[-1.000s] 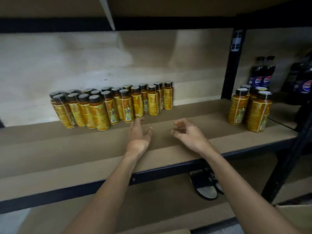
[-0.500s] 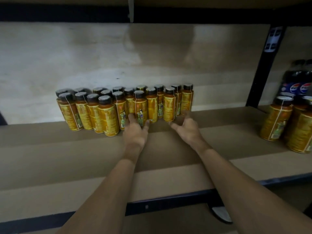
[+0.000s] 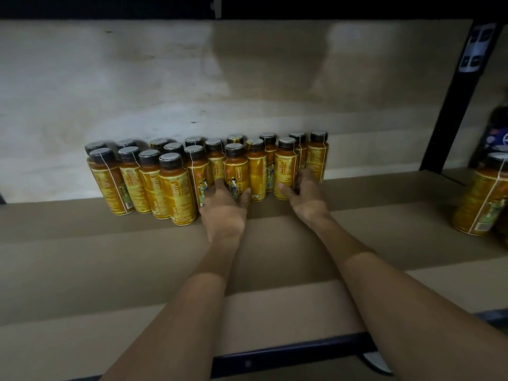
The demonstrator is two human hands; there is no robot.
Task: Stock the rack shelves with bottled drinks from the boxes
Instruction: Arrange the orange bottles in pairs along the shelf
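A cluster of yellow bottles point(image 3: 176, 188) with dark caps stands upright at the back of the shelf point(image 3: 110, 257), close to the wall; the left hand point(image 3: 224, 200) wraps finger and thumb round the base of the front bottle point(image 3: 237, 169); the right hand point(image 3: 303, 189) curls thumb and fingers round the neighbouring bottle point(image 3: 285, 167); a second batch point(image 3: 483, 193) stands well apart at the right edge, beyond a dark post point(image 3: 450, 100).
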